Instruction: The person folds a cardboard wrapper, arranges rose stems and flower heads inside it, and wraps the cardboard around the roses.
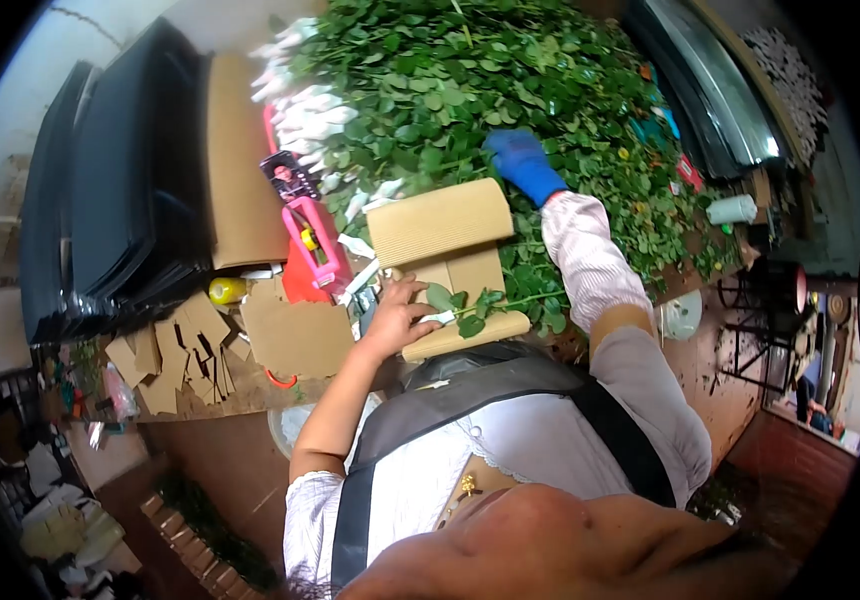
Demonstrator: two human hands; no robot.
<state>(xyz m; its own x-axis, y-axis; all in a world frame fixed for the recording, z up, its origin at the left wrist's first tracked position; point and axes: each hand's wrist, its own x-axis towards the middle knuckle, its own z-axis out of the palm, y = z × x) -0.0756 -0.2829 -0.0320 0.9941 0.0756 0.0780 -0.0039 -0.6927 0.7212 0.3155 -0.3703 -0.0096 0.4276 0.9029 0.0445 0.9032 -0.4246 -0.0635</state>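
My left hand [398, 318] is bare and rests on a piece of corrugated cardboard [475, 270], fingers stretched and apart. Beside its fingertips lies a rose stem [525, 299] with green leaves, its white-wrapped bud [440, 318] pointing toward the hand. The stem crosses the cardboard between a raised, curved flap [440, 222] and a rolled near edge [470, 335]. My right hand [525, 165], in a blue glove, reaches onto a large pile of leafy stems [450, 85]. Its fingertips are partly lost among the leaves, so I cannot tell what they hold.
A pink tape dispenser [317, 245] and a phone [288, 178] stand left of the cardboard. White-wrapped buds [305, 115] line the pile's left side. Dark stacked sheets [115, 180] rise at far left. Flat cardboard pieces [295, 335] lie near the table's front edge.
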